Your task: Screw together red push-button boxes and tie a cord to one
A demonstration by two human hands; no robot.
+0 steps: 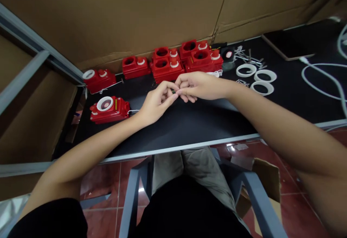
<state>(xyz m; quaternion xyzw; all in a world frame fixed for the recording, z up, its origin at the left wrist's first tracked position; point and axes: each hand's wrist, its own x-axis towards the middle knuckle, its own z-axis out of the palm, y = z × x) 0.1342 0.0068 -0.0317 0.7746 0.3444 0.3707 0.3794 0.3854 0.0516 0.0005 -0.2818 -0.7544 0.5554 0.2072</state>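
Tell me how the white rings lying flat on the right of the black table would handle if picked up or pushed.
The white rings look thin and open in the middle, so probably light. Lying flat on the smooth black table, they would likely slide when pushed; set on edge, their round shape could roll. They keep clean circles with no sagging, which suggests fairly stiff plastic, though that cannot be confirmed.

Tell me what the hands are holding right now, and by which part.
A tiny dark part, pinched between the fingertips of the left hand and right hand; too small to identify.
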